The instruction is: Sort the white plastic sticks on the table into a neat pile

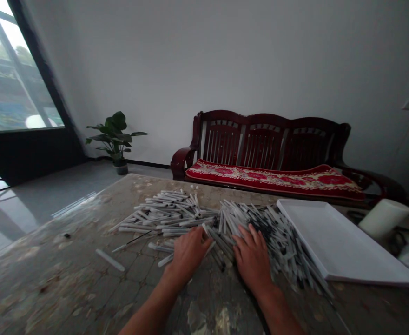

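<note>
My left hand is closed, its thumb and fingers around a slim whitish tube. My right hand lies open, fingers spread over the near-left side of a heap of pale tubes and black thin pieces. What lies under its palm is hidden. Beyond my left hand spreads another pile of whitish tubes, some with dark ends. Between the hands are several darker tubes. One loose tube lies apart on the left, near a thin black-and-white stick.
The worn, stained table carries a shallow white tray right of the heap. Beyond it stands a white roll. Behind the table are a dark wooden bench with a red patterned cover and a potted plant.
</note>
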The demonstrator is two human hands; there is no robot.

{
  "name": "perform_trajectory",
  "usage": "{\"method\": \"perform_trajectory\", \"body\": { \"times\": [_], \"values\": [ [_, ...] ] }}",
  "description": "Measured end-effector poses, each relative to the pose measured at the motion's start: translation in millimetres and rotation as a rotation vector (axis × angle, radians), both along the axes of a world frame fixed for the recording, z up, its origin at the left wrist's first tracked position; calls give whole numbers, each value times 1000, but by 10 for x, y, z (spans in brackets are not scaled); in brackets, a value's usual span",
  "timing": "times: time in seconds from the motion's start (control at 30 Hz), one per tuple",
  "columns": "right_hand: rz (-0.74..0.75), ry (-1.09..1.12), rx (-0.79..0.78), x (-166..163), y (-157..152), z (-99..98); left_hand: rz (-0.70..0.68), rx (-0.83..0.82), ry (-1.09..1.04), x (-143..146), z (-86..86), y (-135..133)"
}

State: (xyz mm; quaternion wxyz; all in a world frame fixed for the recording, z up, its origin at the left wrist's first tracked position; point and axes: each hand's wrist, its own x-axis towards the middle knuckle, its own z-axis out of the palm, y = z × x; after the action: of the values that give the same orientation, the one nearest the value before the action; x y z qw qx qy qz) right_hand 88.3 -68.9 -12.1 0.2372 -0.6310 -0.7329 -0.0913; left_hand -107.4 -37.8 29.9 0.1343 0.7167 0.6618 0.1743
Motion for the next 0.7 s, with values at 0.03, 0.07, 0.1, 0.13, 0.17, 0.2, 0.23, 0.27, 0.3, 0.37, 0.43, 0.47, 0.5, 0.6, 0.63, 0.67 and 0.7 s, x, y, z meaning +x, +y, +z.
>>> {"method": "perform_trajectory", "body": {
  "times": [0.03, 0.07, 0.1, 0.13, 0.17, 0.2, 0.23, 0.27, 0.3, 0.37, 0.43, 0.47, 0.5, 0.6, 0.63, 0.67, 0.7],
  "values": [
    [-5, 0, 24, 18, 8, -17, -31, -22, 56, 9, -6, -29],
    [-5, -1, 52, 35, 14, -33, -58, -34, 97, 23, -16, -57],
    [1, -2, 85, 49, 17, -44, -84, -41, 127, 41, -28, -81],
    [8, 0, 117, 59, 15, -48, -106, -44, 147, 60, -40, -103],
    [18, 5, 146, 64, 7, -44, -124, -47, 157, 77, -49, -120],
    [27, 16, 164, 64, -9, -31, -137, -51, 157, 91, -57, -133],
    [36, 30, 170, 58, -31, -12, -143, -56, 151, 101, -61, -140],
    [48, 44, 165, 48, -59, 11, -144, -61, 141, 105, -65, -141],
    [63, 53, 150, 34, -91, 33, -141, -65, 130, 102, -69, -136],
    [95, 40, 110, 1, -155, 60, -130, -58, 109, 79, -85, -107],
    [99, -5, 77, -29, -201, 54, -121, -32, 93, 41, -117, -54],
    [83, -25, 65, -42, -214, 40, -116, -16, 84, 22, -138, -23],
    [62, -39, 57, -53, -219, 22, -109, -1, 74, 6, -159, 10],
    [13, -34, 40, -80, -203, -28, -82, 38, 26, -2, -199, 80],
    [8, -29, 38, -86, -192, -39, -84, 58, -1, 13, -200, 85],
    [0, -31, 39, -90, -180, -48, -97, 83, -33, 38, -196, 79],
    [-13, -39, 41, -91, -168, -54, -129, 111, -72, 70, -189, 61]
  ]
}}
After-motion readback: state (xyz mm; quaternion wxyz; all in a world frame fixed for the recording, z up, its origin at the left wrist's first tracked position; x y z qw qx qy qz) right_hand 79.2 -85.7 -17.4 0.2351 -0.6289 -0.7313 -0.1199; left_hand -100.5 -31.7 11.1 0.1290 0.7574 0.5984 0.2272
